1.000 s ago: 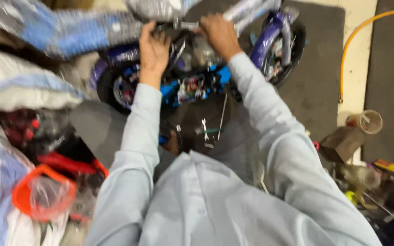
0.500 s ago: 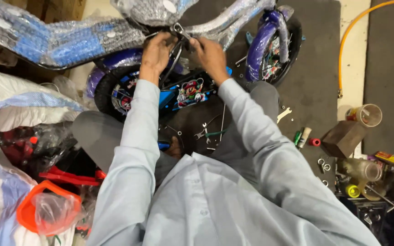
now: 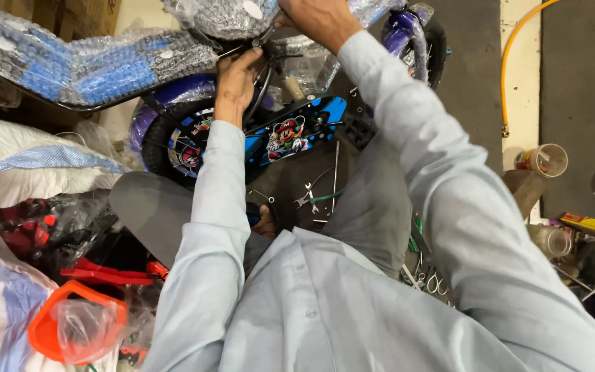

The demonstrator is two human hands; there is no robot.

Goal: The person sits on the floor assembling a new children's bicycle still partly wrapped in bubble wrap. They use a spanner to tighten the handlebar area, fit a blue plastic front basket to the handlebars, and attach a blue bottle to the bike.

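We see a small children's bicycle with a blue and purple frame swathed in clear bubble wrap (image 3: 105, 65) lying at the top of the view, just beyond the seated person's knees. Its long axis runs across the picture from left to right, the wrapped frame tube reaching out to the left edge and the purple-fendered black wheel (image 3: 421, 41) sitting at the right end. A second black tyre with a cartoon-printed wheel disc (image 3: 180, 148) stands below the frame, beside a blue chain guard bearing a cartoon figure (image 3: 290, 134).

The left hand (image 3: 237, 83) is raised to the middle of the frame, its fingers curled around a thin dark metal part there; what exactly it pinches we cannot tell. The right hand (image 3: 318, 19) is clenched over the same spot from above, gripping a part hidden under its knuckles.

Between the knees, small metal spanners (image 3: 308, 196) lie on the dark floor mat (image 3: 470, 103). Further right runs a yellow hose (image 3: 507, 69), with a clear plastic cup (image 3: 545, 160) near it. At left lie a white woven sack (image 3: 29, 172) and an orange plastic part (image 3: 70, 324).
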